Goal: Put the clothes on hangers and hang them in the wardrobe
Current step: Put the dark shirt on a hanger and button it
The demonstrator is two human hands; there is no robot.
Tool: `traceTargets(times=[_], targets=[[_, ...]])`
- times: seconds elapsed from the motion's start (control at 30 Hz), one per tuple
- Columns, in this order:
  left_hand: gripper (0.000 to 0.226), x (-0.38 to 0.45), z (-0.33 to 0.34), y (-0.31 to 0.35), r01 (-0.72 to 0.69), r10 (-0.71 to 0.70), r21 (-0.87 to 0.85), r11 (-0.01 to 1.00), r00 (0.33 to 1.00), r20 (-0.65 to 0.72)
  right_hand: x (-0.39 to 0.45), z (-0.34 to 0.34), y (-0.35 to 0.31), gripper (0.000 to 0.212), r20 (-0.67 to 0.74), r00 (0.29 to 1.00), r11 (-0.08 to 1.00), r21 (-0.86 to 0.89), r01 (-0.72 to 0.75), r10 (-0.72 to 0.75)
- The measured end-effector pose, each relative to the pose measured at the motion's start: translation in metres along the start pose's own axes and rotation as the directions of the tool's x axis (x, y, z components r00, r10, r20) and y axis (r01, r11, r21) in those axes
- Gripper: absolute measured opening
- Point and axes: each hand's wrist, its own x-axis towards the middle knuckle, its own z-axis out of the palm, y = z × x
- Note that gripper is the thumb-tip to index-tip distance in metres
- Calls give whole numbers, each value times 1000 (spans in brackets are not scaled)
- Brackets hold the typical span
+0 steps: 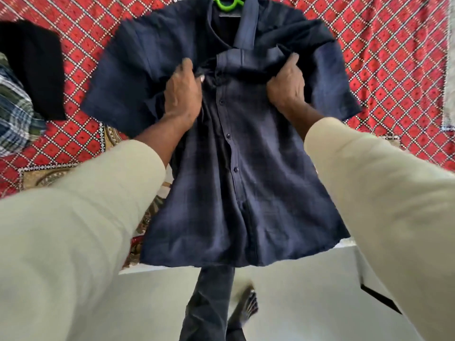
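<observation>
Over the bedspread [384, 45], left hand [183, 94] and right hand [288, 87] grip the navy shirt [236, 183].

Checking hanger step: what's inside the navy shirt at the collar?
A green hanger shows at the navy shirt's open collar; only its top is visible, and its arms are covered by fabric.

You see a matt navy cloth shirt [236, 168], glossy green plastic hanger [227, 2], woven red patterned bedcover [384, 50], smooth pale floor [307, 303].

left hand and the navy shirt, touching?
Touching. The head view shows the left hand with its fingers curled into the navy shirt fabric beside the button placket; the right hand grips the other side.
</observation>
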Motion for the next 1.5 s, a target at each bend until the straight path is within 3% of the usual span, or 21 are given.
traceTargets(times=[0.17,0.27,0.33,0.43,0.5,0.57,0.67,0.73,0.8,0.87,0.97,1.03,1.13,1.3,1.5], targets=[[63,-69,23,-4,-64,64,-101,993,998,-7,-50,20,14,88,36,988,985,97,145,-149],[59,-141,20,0,-95,89,-30,995,984,-154,-109,35,34,77,3,944,944,15,329,-329],[52,-196,19,1,-119,115,-9,993,972,-207,-156,46,56,65,-25,927,927,-51,372,-374],[49,-284,23,-23,-138,151,164,977,986,-65,-226,55,113,62,77,909,901,-127,416,-409],[50,-323,30,-52,-15,11,226,974,1000,19,-250,57,157,60,145,904,879,-217,426,-402],[55,-350,32,-67,123,-126,219,968,992,-2,-268,53,190,57,176,913,864,-297,406,-368],[64,-354,27,-57,200,-194,187,962,980,-50,-278,44,195,56,164,949,893,-327,310,-269],[62,-356,20,-38,168,-156,126,978,982,-103,-289,35,185,56,109,962,914,-301,273,-252],[46,-358,15,-20,28,-34,-49,998,991,-129,-300,30,170,46,48,922,901,-196,386,-384],[26,-354,15,-3,-27,-4,-299,954,995,-103,-308,36,153,19,-2,882,880,-69,470,-471],[20,-332,25,9,206,-173,-481,852,979,113,-305,48,124,10,48,907,904,111,412,-419],[25,-321,37,6,402,-306,-563,723,916,260,-302,61,117,10,135,918,922,160,352,-373],[31,-315,52,-3,525,-371,-635,566,851,372,-307,77,123,18,134,943,951,97,293,-304],[16,-307,52,1,550,-386,-633,545,835,392,-315,84,121,24,118,966,969,-57,238,-231],[9,-297,50,9,648,-501,-581,493,757,420,-307,79,116,28,167,930,885,-291,364,-328]])
